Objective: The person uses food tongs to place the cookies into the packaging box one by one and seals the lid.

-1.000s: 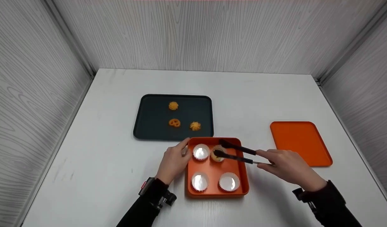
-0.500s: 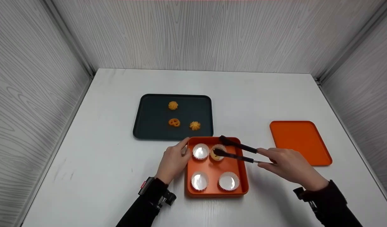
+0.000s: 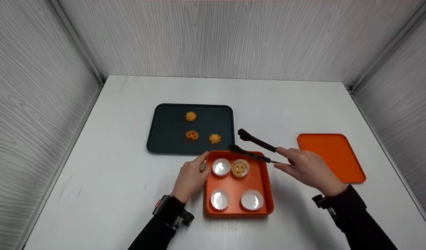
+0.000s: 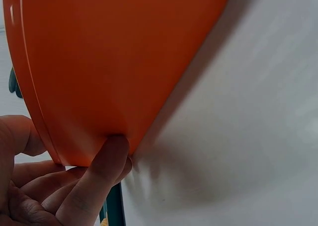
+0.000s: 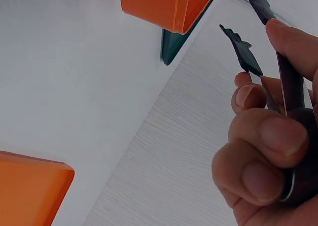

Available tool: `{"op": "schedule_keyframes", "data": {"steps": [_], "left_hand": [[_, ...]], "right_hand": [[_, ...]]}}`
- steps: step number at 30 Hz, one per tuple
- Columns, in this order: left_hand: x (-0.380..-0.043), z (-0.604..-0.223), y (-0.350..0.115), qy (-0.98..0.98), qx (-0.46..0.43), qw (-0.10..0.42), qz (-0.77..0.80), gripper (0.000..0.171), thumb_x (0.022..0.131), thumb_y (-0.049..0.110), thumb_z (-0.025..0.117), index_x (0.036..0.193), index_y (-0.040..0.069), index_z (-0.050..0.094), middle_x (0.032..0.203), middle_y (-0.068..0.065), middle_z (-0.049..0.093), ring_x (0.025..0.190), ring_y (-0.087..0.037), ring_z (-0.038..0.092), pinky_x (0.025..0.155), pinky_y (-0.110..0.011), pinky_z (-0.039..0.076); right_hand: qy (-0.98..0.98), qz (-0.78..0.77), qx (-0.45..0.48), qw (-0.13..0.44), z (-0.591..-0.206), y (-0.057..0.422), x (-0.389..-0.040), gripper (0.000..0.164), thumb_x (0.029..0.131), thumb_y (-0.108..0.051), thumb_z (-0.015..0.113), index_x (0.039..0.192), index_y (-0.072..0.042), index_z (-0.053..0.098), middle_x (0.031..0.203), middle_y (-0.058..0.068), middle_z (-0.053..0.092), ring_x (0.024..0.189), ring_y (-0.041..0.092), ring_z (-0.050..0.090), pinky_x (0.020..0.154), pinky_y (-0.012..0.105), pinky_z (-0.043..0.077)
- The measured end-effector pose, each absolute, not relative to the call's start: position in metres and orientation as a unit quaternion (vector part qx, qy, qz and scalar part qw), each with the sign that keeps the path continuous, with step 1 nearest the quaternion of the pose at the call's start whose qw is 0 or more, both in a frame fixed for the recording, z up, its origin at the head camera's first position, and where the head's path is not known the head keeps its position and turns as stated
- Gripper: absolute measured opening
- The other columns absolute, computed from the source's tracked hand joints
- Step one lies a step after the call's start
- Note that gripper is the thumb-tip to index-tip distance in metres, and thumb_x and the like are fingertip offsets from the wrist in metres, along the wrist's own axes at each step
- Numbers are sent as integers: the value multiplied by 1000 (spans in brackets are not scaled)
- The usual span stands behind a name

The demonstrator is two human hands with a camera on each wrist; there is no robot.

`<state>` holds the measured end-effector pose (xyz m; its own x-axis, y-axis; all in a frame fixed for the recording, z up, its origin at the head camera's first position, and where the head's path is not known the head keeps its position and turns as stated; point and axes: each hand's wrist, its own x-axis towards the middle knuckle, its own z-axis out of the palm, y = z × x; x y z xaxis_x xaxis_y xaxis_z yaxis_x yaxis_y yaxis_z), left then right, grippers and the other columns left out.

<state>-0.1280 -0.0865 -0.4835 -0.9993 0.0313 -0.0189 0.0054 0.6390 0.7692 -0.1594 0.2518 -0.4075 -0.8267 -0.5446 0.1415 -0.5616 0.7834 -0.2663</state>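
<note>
My left hand grips the far left corner of an orange square box, its fingers bent about the corner in the left wrist view. Inside the box stand several white paper cups. A round cookie with small holes lies in the far right cup, slightly off its middle. Black-tipped tongs are held in my right hand, raised over the box's far right edge. Their two arms stand apart with nothing between the tips. In the right wrist view, my fingers curl round the tongs.
Behind the box lies a dark green tray bearing two swirled cookies and a pretzel-shaped cookie. To the right is a flat orange tray or lid. Grey wood-grain panels enclose the white table.
The tongs have lifted off the round cookie and moved up and away toward the far edge, leaving it in the paper cup. My left hand has stayed at the box's corner.
</note>
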Motion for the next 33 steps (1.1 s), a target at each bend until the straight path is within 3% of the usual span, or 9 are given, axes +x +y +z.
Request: {"op": "schedule_keyframes", "data": {"steps": [5,12,19,23,28,33], "left_hand": [[-128,-484,-86,906,11,16,423,48,99,19,61,147,11,57,128,-16,70,89,-19,61,94,-43,55],[-129,-485,-88,906,19,8,424,47,99,18,61,146,9,58,128,-17,70,94,-20,64,97,-46,54],[-129,-489,-89,908,29,-15,418,46,99,19,61,144,8,60,119,-19,73,110,-30,69,99,-48,53],[-129,-490,-89,908,27,-12,418,47,99,18,61,144,8,59,111,-19,75,101,-28,70,95,-48,54],[-129,-488,-89,906,20,-4,424,47,99,19,61,145,9,59,119,-18,73,103,-26,69,97,-47,54],[-129,-487,-89,903,16,2,429,47,100,20,61,145,11,59,126,-16,71,111,-26,68,101,-48,52]], "right_hand": [[-949,146,278,6,-408,235,-175,39,92,-31,77,124,-10,69,69,-4,56,57,11,42,51,25,37],[-956,136,256,-44,-411,208,-197,34,95,-33,73,120,-10,69,93,7,74,70,19,58,60,32,52],[-959,126,242,-76,-415,184,-213,42,96,-37,71,126,-7,70,108,13,75,88,28,68,77,44,60],[-960,107,244,-82,-417,172,-221,44,97,-38,70,126,-5,70,109,15,75,89,30,69,80,45,61],[-962,84,244,-85,-420,161,-225,46,97,-38,69,128,-3,69,112,17,74,93,32,70,84,47,60],[-963,81,243,-83,-422,157,-226,41,98,-34,68,125,-3,70,105,16,74,87,29,68,81,45,61]]}}
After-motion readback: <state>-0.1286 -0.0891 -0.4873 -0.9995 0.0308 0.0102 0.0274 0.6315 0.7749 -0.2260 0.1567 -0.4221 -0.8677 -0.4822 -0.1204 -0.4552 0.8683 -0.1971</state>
